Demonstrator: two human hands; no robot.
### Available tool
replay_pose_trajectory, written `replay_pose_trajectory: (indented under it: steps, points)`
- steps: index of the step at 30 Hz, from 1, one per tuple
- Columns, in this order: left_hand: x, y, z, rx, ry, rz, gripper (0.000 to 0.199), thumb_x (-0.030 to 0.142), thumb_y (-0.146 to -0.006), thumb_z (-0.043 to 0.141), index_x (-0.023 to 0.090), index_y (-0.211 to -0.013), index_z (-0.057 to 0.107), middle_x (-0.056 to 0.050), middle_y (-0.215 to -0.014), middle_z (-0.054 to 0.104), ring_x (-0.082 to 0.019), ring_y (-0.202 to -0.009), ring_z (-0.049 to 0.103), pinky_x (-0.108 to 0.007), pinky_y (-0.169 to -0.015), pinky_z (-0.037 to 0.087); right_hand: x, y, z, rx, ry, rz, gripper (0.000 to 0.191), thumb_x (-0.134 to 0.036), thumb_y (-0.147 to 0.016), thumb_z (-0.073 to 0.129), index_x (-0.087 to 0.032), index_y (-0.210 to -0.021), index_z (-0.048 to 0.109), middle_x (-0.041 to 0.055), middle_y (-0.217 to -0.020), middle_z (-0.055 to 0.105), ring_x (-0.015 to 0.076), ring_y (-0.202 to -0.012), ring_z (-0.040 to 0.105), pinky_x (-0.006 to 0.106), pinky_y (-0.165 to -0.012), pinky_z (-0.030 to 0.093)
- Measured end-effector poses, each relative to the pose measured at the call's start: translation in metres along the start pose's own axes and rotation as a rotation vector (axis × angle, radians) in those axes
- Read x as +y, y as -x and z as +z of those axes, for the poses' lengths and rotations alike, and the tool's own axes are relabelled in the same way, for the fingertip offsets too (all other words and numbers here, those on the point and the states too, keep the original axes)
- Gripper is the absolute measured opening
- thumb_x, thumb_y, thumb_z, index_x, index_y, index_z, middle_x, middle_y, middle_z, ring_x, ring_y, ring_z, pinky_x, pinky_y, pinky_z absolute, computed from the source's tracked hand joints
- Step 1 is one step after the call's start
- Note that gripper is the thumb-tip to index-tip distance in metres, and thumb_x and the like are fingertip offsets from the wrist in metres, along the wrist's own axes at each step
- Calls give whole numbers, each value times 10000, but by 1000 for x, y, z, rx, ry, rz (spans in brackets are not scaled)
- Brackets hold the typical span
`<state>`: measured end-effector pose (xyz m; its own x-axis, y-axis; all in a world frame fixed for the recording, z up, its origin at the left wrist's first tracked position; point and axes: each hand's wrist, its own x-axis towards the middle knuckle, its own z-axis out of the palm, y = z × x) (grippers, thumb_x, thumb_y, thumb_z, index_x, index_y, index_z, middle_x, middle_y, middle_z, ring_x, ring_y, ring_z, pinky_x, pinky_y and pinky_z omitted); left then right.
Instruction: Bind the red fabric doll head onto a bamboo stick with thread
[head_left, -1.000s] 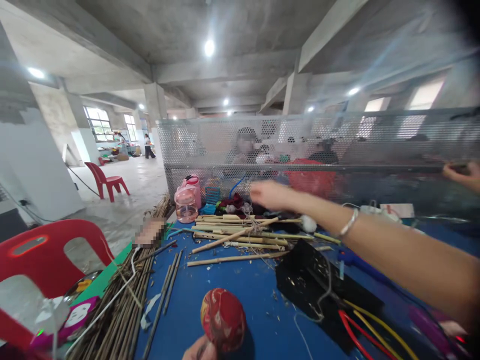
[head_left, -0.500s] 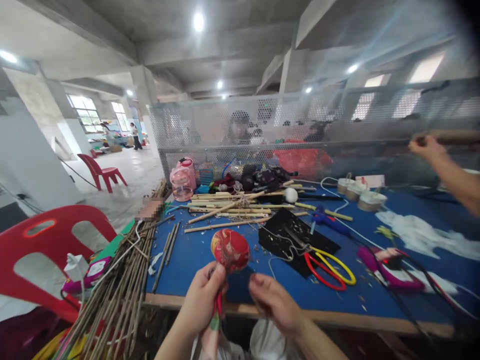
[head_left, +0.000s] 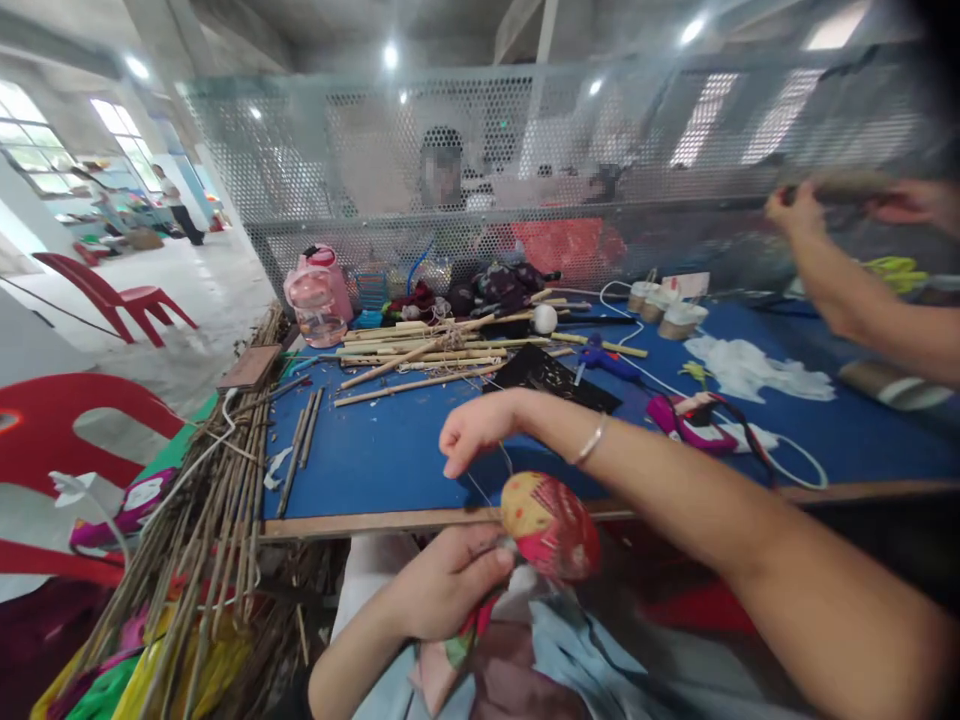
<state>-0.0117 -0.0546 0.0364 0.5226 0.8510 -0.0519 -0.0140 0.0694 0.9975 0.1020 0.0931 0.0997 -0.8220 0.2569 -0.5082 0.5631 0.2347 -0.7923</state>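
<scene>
red-and-yellow patterned round cloth ball (head_left: 551,525) is now closer, by the front edge of the blue table (head_left: 390,460); left hand (head_left: 454,580) grasps its base, right hand (head_left: 476,435), clenched on thin pale thread (head_left: 480,490), now crosses above.

One patterned ball (head_left: 553,530), two chairs (head_left: 82,395)

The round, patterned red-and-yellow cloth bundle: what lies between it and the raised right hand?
In the head view, thin, pale thread shows between the bundle and right hand, against the blue tabletop.
</scene>
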Motion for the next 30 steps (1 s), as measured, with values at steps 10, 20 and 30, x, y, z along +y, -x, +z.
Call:
replay_pose_trajectory:
  steps: [10,20,30]
  points:
    - [17,-4,-51,454,328,30,313,471,-829,535,159,-816,508,59,-556,450,-48,-431,361,-157,-416,309,-7,34,86,1266,325,-317,418,-297,-822,464,-195,-465,272,-49,-444,287,81,-431,266,235,-462,235]
    - [-10,-20,-60,6,956,-173,310,455,-812,547,150,-854,511,115,-492,218,-15,-378,45,-84,-295,125,56,-1,75,1296,-171,-211,382,-446,-727,604,-203,-536,381,-72,-480,286,83,-465,251,223,-450,223]
    - [-21,-31,-49,55,558,-200,545,607,-856,297,151,-862,594,54,-447,369,-68,-321,265,-181,-314,262,57,34,43,965,-46,-262,645,-430,-679,720,-185,-1242,525,-94,-511,283,89,-468,254,233,-461,186]
